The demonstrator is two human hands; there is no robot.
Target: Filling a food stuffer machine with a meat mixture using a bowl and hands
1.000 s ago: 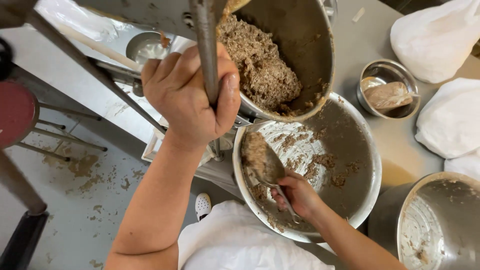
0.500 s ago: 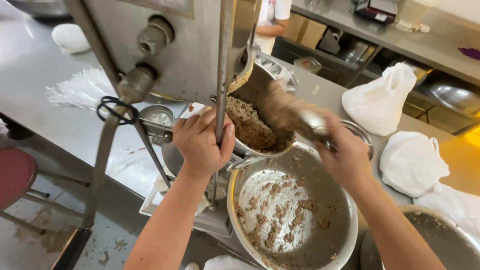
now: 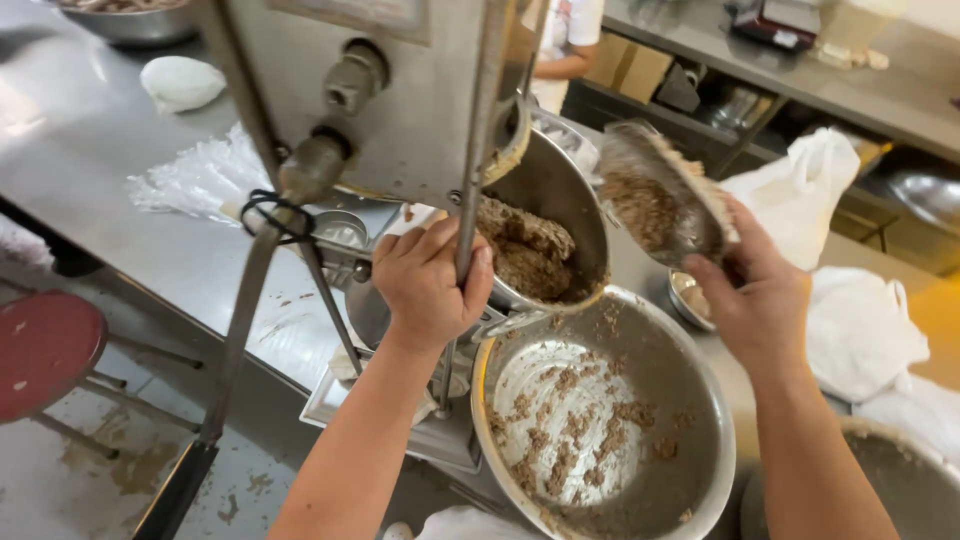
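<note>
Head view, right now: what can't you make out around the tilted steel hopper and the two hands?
- Tilted steel hopper: its far inside, hidden by the grey machine housing.
- Blurred scoop in the right hand: kind unclear.
- Vertical steel bar under the left hand: grip hidden.
- Small metal bowl: mostly behind the right hand.

Left hand point(image 3: 432, 285) is wrapped around a thin upright metal rod point(image 3: 470, 180) on the front of a big steel machine point(image 3: 400, 100). Right hand point(image 3: 760, 295) holds up a small scoop-like bowl point(image 3: 660, 195), tilted and loaded with brown minced filling, right beside the machine's tilted hopper point(image 3: 545, 220), which has more of the same mix inside. Below both sits a wide steel mixing bowl point(image 3: 690, 370) with scraps smeared around it. White cloth bundles point(image 3: 860, 330) lie on the counter point(image 3: 130, 230), and a red stool point(image 3: 45, 350) stands on the floor.
</note>
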